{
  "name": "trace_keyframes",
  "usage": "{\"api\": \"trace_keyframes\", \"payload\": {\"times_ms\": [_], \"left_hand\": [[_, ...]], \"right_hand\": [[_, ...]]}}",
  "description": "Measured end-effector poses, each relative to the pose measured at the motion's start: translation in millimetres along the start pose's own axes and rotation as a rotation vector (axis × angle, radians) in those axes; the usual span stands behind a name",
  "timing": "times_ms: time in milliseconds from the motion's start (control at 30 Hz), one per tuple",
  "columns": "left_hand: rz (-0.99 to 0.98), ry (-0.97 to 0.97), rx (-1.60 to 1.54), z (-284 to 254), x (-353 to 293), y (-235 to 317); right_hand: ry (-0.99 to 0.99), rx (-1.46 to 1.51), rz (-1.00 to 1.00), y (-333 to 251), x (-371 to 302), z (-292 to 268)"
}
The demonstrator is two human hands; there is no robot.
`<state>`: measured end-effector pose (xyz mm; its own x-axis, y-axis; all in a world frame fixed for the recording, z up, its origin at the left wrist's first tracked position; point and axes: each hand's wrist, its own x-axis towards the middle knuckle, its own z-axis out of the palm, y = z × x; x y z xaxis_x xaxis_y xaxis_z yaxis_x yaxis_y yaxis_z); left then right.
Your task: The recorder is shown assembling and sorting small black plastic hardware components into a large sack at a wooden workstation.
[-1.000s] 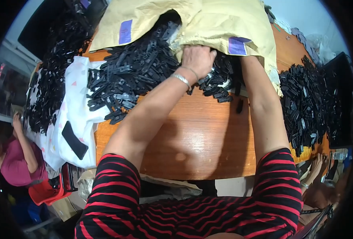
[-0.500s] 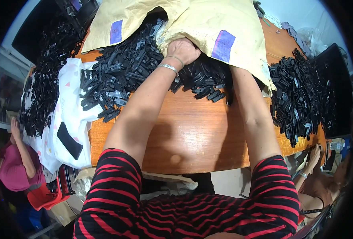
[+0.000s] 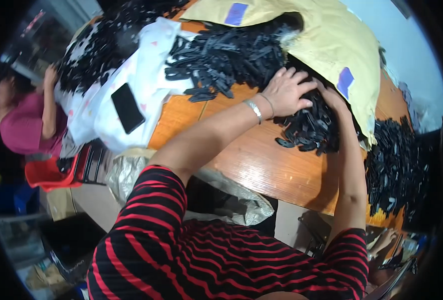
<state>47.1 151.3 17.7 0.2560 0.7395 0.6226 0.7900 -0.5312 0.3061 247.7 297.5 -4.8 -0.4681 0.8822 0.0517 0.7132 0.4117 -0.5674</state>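
A pale yellow sack (image 3: 361, 55) with purple patches lies across the far side of the wooden table (image 3: 261, 160), its mouth toward me. Small black plastic parts (image 3: 311, 122) are heaped at that mouth. On the left of this heap rests my left hand (image 3: 287, 94), fingers spread, a silver bracelet on its wrist. My right hand (image 3: 333, 98) reaches along the sack's edge on the heap's right side. Its fingers look stretched out toward my left hand, though they are partly hidden. Neither hand visibly grips a part.
Another heap of black parts (image 3: 231, 55) lies to the left, beside a white plastic bag (image 3: 154, 55) with a black phone (image 3: 127, 107) on it. More parts (image 3: 394, 160) lie at right. An open sack (image 3: 231, 195) sits below the table edge. People work at both sides.
My left hand has let go of the sack's edge and spread over the parts. My right hand, hidden under the sack before, now shows. The whole view has turned and shifted.
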Motion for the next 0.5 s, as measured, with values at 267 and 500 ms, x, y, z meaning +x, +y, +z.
{"api": "trace_keyframes", "payload": {"times_ms": [267,500], "left_hand": [[-0.045,0.066,0.33,-114,-89,-54],[-0.349,0.053,0.238,-105,-109,-91]], "right_hand": [[0.262,-0.354,-0.26,-95,-87,-15],[0.137,-0.314,-0.483,-142,-150,45]]}}
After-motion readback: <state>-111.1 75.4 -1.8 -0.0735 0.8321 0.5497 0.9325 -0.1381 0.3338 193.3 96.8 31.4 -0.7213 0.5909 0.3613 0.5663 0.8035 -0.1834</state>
